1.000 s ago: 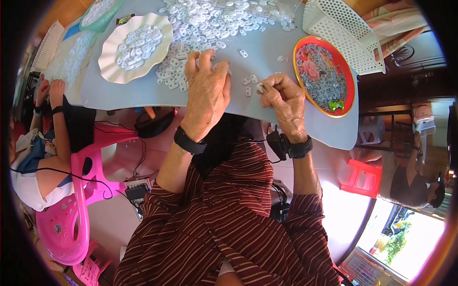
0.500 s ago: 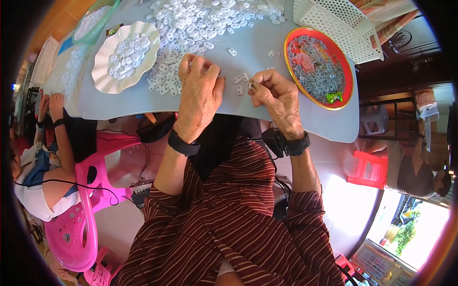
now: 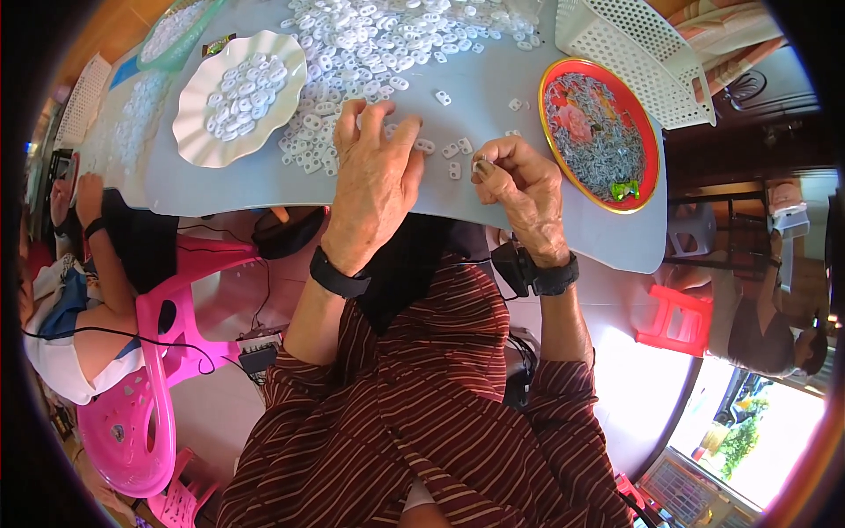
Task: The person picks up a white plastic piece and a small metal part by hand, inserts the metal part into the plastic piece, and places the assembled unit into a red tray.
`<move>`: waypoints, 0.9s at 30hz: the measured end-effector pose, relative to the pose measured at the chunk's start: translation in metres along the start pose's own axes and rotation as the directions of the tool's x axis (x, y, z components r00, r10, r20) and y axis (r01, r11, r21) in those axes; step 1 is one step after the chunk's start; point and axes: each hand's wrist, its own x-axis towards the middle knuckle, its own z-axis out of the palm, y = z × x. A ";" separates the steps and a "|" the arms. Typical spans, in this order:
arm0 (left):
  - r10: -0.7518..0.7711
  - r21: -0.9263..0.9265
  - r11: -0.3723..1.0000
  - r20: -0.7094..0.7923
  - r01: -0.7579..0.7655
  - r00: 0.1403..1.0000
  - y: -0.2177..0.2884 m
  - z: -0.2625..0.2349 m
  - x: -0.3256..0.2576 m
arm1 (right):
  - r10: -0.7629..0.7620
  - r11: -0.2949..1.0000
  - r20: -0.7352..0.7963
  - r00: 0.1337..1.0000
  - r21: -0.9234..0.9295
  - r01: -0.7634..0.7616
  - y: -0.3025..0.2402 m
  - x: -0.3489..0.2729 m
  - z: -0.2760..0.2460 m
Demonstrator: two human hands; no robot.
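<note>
While right hand [image 3: 525, 189] pinches fingers together on small pale piece [image 3: 477, 161], mostly hidden, left hand [image 3: 374, 187] holds fingers apart near two-hole white plastic piece [image 3: 425, 146] on bench [image 3: 607, 233]. Likely light, stiff, slightly slippery; best held by long edges. Heap [image 3: 378, 44] beyond.

Daylight enters through the doorway [image 3: 792, 427] at lower right, burnt out to near-white, and a strong glare lies on the floor [image 3: 638, 378] near it. The table [image 3: 607, 236] is brightly lit, its heaped white pieces [image 3: 405, 44] losing some detail; the space beneath sinks into deep shadow. Both the left hand [image 3: 374, 180] and right hand [image 3: 524, 189] look fairly sharp. Fisheye distortion bends straight edges toward a black rim, softer at far left, with purple-orange fringing at lower right.
</note>
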 end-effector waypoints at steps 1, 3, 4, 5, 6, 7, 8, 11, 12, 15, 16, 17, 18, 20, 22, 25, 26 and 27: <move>-0.001 0.000 1.000 -0.001 0.001 1.000 0.000 0.001 0.000 | 0.005 1.000 -0.005 1.000 -0.005 -0.005 0.000 0.000 0.000; 0.028 0.007 1.000 0.008 -0.029 1.000 0.000 0.003 0.000 | 0.009 1.000 -0.007 1.000 -0.003 -0.009 0.000 0.000 0.001; 0.029 0.006 1.000 0.008 -0.029 1.000 0.000 0.003 0.000 | 0.012 1.000 -0.010 1.000 0.001 -0.012 0.000 0.000 0.001; 0.046 0.002 0.999 0.017 -0.046 0.999 0.000 0.003 0.000 | 0.011 1.000 -0.012 1.000 0.001 -0.011 -0.001 0.000 0.001; 0.065 -0.002 0.998 0.027 -0.065 0.998 0.000 0.004 0.001 | 0.016 1.000 -0.010 1.000 -0.015 -0.016 -0.002 0.000 0.001; 0.069 -0.005 0.998 0.027 -0.069 0.997 0.000 0.005 0.001 | 0.021 0.999 -0.011 1.000 -0.031 -0.022 -0.002 0.000 0.001; 0.064 -0.021 0.998 0.041 -0.063 0.997 0.000 0.006 0.002 | 0.019 0.999 -0.017 1.000 -0.032 -0.020 -0.003 0.000 0.000; 0.076 -0.030 0.997 0.043 -0.075 0.996 0.000 0.008 0.003 | 0.024 0.999 -0.016 1.000 -0.022 -0.024 -0.001 0.000 0.000; 0.083 -0.020 0.996 0.028 -0.083 0.996 0.000 0.008 0.003 | 0.013 1.000 0.019 1.000 -0.012 -0.012 -0.001 0.000 -0.001; 0.077 -0.030 0.997 0.071 -0.075 0.995 0.002 0.006 0.004 | -0.005 1.000 0.066 0.998 0.014 0.004 -0.001 0.001 -0.003; 0.082 -0.029 0.996 0.071 -0.080 0.994 0.002 0.006 0.005 | -0.005 0.999 0.093 0.996 0.032 0.002 -0.001 0.001 -0.002; 0.078 -0.033 0.997 0.069 -0.076 0.995 0.002 0.006 0.005 | -0.008 0.999 0.091 0.996 0.034 0.005 -0.001 0.001 -0.003; 0.074 -0.036 0.997 0.068 -0.071 0.995 0.002 0.006 0.005 | -0.003 0.999 0.087 0.996 0.033 0.001 -0.001 0.001 -0.003; 0.085 -0.032 0.996 0.057 -0.083 0.995 0.003 0.006 0.006 | 0.000 0.999 0.086 0.996 0.034 -0.003 0.000 0.001 -0.003; 0.095 -0.030 0.995 0.047 -0.094 0.994 0.005 0.006 0.007 | -0.026 0.999 0.106 0.994 0.038 0.022 0.001 0.001 -0.004; 0.060 -0.116 0.991 -0.031 -0.063 0.998 0.011 0.005 0.005 | -0.037 0.999 0.074 0.997 0.029 0.035 -0.005 -0.001 -0.001; -0.012 -0.249 0.968 -0.081 -0.009 0.997 0.015 0.004 0.003 | -0.038 0.999 0.071 0.997 0.028 0.036 -0.005 -0.001 -0.001; -0.089 -0.380 0.924 -0.121 0.037 0.989 0.019 0.002 0.002 | -0.081 0.995 0.070 0.994 0.070 0.076 -0.005 0.000 -0.001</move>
